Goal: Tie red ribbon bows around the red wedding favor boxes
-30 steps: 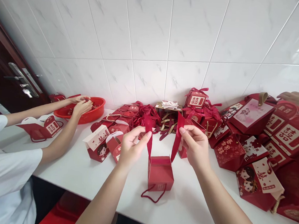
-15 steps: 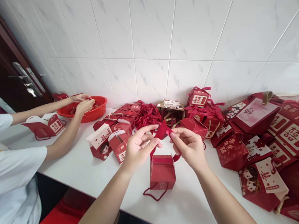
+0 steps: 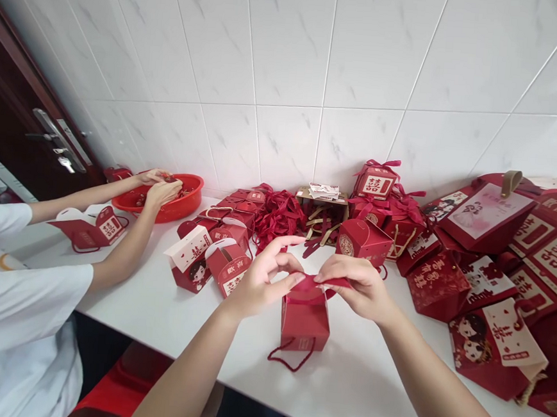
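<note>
A small red gift box point(image 3: 305, 326) stands on the white table in front of me, its dark red cord handle hanging down on the near side. Just above its top, a red ribbon point(image 3: 310, 283) stretches between my two hands. My left hand point(image 3: 270, 278) pinches the ribbon between thumb and finger, other fingers raised. On the other side, my right hand point(image 3: 354, 284) pinches the ribbon too, with a folded part lying along its fingers. Part of the box's top is hidden behind the ribbon and fingers.
A pile of red ribbons point(image 3: 280, 218) lies beyond my hands, beside a cardboard box point(image 3: 339, 207) of cords. Finished-looking red boxes point(image 3: 377, 184) stack behind; more bags point(image 3: 481, 211) crowd the right. At left, another person's hands point(image 3: 161, 190) work over a red basin point(image 3: 182, 207).
Both my hands have come down closer to the box, bringing the ribbon from above it to just over its top. The view has shifted slightly.
</note>
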Action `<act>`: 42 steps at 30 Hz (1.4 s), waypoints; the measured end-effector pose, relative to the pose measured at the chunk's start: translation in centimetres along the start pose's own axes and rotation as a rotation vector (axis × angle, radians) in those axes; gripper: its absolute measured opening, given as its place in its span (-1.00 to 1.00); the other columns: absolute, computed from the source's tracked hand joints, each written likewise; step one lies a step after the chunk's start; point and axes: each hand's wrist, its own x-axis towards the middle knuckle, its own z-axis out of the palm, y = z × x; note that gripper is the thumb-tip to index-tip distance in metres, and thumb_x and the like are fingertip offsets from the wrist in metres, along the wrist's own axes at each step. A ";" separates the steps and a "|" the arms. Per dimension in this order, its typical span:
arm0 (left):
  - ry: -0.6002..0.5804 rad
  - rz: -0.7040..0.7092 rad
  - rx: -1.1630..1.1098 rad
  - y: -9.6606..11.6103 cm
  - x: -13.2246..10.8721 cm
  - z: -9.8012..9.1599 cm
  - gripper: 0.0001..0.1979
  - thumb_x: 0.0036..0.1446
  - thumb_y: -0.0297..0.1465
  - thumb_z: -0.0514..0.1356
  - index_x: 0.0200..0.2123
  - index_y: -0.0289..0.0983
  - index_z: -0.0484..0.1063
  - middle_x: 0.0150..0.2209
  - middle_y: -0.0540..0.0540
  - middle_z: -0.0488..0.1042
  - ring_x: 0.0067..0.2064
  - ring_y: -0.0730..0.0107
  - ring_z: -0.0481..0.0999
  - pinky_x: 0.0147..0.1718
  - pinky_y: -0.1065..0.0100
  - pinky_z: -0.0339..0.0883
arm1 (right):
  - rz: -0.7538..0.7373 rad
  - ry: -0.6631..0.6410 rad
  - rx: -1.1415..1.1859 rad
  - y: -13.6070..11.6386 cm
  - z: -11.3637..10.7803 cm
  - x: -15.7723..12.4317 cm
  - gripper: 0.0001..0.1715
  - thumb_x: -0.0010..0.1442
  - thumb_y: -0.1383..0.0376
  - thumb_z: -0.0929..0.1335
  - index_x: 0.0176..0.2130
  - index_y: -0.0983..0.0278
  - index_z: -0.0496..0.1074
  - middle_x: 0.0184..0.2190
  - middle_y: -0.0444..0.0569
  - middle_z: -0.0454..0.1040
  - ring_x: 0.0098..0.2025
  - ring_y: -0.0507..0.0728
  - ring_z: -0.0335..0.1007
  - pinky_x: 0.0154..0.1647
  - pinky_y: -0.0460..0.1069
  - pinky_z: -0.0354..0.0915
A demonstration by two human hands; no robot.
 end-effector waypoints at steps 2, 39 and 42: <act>0.011 -0.042 -0.104 -0.2 0.2 -0.2 -0.60 0.15 -0.43 0.22 0.05 -0.19 0.25 -0.40 0.05 0.43 -0.32 0.48 0.40 -0.24 0.42 0.27 | -0.103 -0.092 -0.151 0.1 -0.7 -0.1 -0.71 0.35 0.42 0.21 -0.14 0.25 0.49 -0.33 0.02 0.54 -0.33 0.04 0.45 -0.37 -0.08 0.33; 0.435 -0.031 0.932 -12.8 -11.6 -6.2 -0.78 0.14 -0.42 0.06 -0.26 -0.15 0.50 -0.46 -0.05 0.49 -0.43 0.25 0.47 -0.38 0.30 0.36 | 0.817 0.119 -0.619 3.4 -2.5 -17.6 -0.54 0.20 0.06 0.31 -0.62 0.20 0.24 -0.67 -0.10 0.37 -0.62 0.11 0.28 -0.59 0.00 0.23; 0.457 -0.062 0.902 -13.9 -11.9 -5.4 -0.84 0.12 -0.41 0.11 -0.34 -0.15 0.50 -0.40 -0.11 0.52 -0.29 0.11 0.48 -0.24 0.16 0.35 | 0.873 0.140 -0.629 3.3 -2.2 -18.0 -0.62 0.21 0.01 0.32 -0.45 0.22 0.41 -0.48 -0.01 0.51 -0.49 0.17 0.43 -0.53 0.01 0.32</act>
